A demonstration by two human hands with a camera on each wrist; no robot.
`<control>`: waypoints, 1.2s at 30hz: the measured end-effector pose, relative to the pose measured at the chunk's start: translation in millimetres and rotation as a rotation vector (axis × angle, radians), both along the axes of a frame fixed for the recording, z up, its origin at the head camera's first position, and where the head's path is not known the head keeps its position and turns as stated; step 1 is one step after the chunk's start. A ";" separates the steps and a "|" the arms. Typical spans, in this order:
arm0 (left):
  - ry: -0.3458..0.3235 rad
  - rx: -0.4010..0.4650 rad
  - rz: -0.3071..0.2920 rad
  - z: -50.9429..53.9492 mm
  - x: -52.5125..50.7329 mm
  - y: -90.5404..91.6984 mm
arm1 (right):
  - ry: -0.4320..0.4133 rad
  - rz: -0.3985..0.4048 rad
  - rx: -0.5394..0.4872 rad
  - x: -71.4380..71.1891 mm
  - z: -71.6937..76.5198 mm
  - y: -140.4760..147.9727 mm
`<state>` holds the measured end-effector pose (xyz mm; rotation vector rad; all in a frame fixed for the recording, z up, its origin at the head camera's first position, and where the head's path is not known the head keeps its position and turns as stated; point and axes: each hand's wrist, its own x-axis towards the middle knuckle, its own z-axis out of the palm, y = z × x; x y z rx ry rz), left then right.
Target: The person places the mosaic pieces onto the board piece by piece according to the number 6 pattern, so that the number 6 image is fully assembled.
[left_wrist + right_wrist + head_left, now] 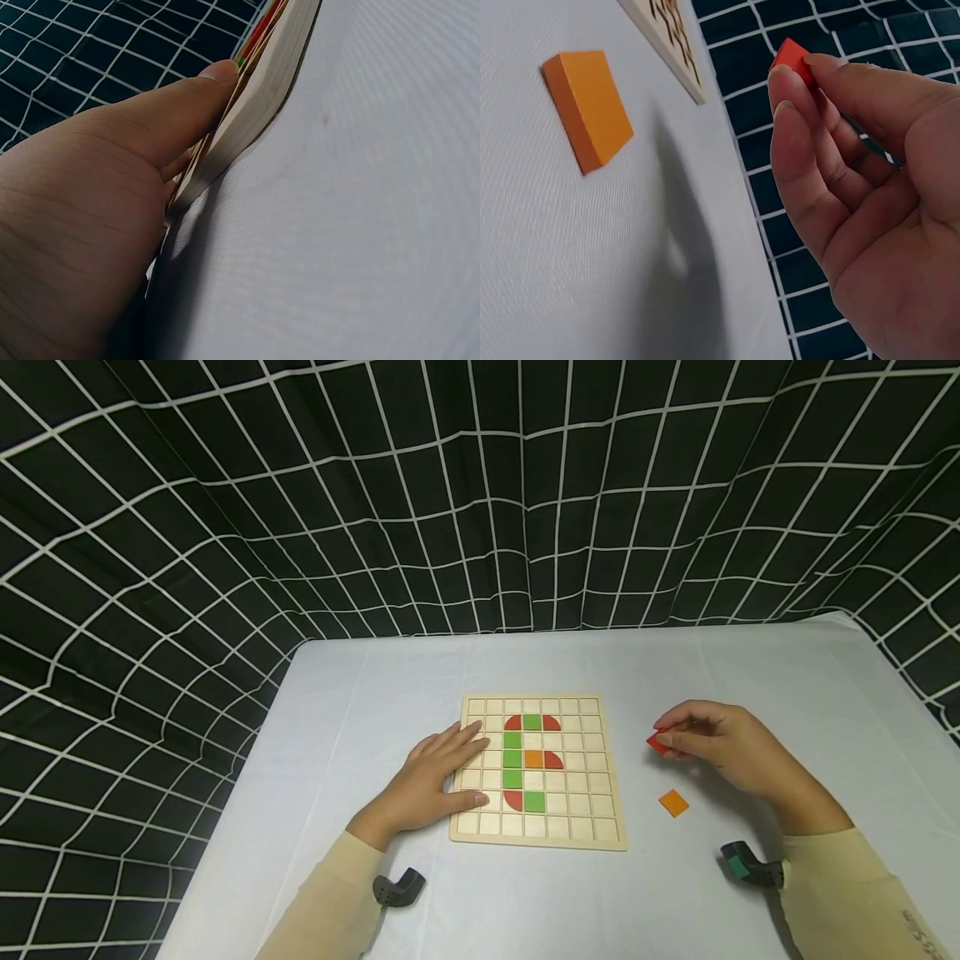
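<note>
My left hand (431,781) rests with spread fingers on the left edge of a wooden grid board (582,782). The left wrist view has its thumb (199,90) lying over the board's rim (262,90). On the board, several green squares (512,759), an orange square (534,759) and several red rounded pieces (552,760) form a letter-like figure. To the right of the board, my right hand (723,743) pinches a small red tile (791,61) between thumb and fingers, above the table. Its full outline is partly covered by the fingertips.
One loose orange square tile (673,803) lies on the white tablecloth (375,693), between the board and my right forearm. Black straps or mounts (399,887) sit at both wrists. Behind and beside the table hangs a black cloth (480,493) with a white grid.
</note>
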<state>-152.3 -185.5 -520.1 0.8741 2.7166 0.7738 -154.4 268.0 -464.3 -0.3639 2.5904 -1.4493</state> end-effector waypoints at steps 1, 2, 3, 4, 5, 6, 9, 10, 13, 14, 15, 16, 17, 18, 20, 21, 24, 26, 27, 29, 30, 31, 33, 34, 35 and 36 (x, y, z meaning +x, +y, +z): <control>0.001 0.001 0.000 -0.2 -0.1 -0.1 | 0.003 0.001 0.000 0.3 0.7 -0.9; 0.001 0.003 0.000 -0.3 -0.1 -0.2 | 0.003 0.003 -0.002 0.5 1.2 -1.9; 0.000 0.004 0.000 -0.4 -0.2 -0.2 | 0.005 0.005 -0.003 0.7 1.8 -2.9; 0.000 0.004 0.001 -0.5 -0.2 -0.4 | 0.007 0.006 -0.004 1.1 2.6 -4.0; 0.000 0.005 0.001 -0.6 -0.2 -0.4 | 0.007 0.010 -0.010 1.3 3.1 -5.1; 0.001 0.005 0.001 -0.7 -0.3 -0.4 | 0.006 0.016 -0.011 1.5 3.5 -6.0; 0.002 0.007 0.001 -0.7 -0.1 -0.5 | -0.001 0.031 -0.027 2.6 5.1 -8.9; 0.004 0.007 0.000 -0.7 -0.1 -0.5 | -0.004 0.037 -0.034 2.9 5.4 -9.8; 0.004 0.011 -0.002 -0.3 0.1 -0.3 | -0.003 0.051 -0.066 3.9 5.9 -12.8; 0.003 0.011 -0.001 -0.1 0.1 -0.2 | -0.001 0.057 -0.076 4.1 5.8 -14.1; 0.001 0.012 -0.001 0.1 0.1 -0.1 | 0.000 0.063 -0.087 4.4 6.0 -15.5; 0.000 0.013 0.000 0.2 0.1 0.0 | 0.002 0.070 -0.097 4.6 5.8 -16.9; -0.002 0.013 0.001 0.4 0.1 0.1 | 0.000 0.076 -0.108 4.8 5.6 -18.3; -0.003 0.012 0.002 0.5 0.2 0.0 | -0.004 0.082 -0.112 5.0 5.5 -19.8; -0.006 0.012 0.004 0.6 0.2 0.0 | -0.018 0.089 -0.120 5.5 5.5 -22.8; -0.007 0.011 0.005 0.5 0.2 -0.1 | -0.026 0.089 -0.117 5.9 5.6 -24.2; -0.008 0.009 0.006 0.2 0.1 -0.2 | -0.052 0.091 -0.109 7.2 5.2 -27.9; -0.008 0.009 0.006 -0.2 0.1 -0.4 | -0.069 0.096 -0.109 7.9 4.8 -30.3; -0.007 0.008 0.006 -0.3 0.1 -0.4 | -0.075 0.099 -0.109 8.1 4.6 -31.6; -0.007 0.007 0.005 -0.4 0.2 -0.4 | -0.083 0.107 -0.113 8.6 4.1 -34.4; -0.007 0.007 0.005 -0.3 0.3 -0.4 | -0.088 0.109 -0.111 9.0 4.0 -36.0; -0.007 0.006 0.005 -0.2 0.4 -0.4 | -0.091 0.111 -0.109 9.2 3.8 -37.5; -0.009 0.006 0.005 0.4 0.6 -0.3 | -0.097 0.115 -0.107 9.8 3.1 -40.4; -0.011 0.008 0.005 0.7 0.7 -0.2 | -0.102 0.120 -0.109 10.1 2.6 -41.6; -0.013 0.009 0.006 1.1 0.8 -0.2 | -0.108 0.126 -0.116 10.3 2.1 -42.7; -0.015 0.010 0.006 1.4 0.8 -0.2 | -0.113 0.132 -0.122 10.5 1.5 -43.7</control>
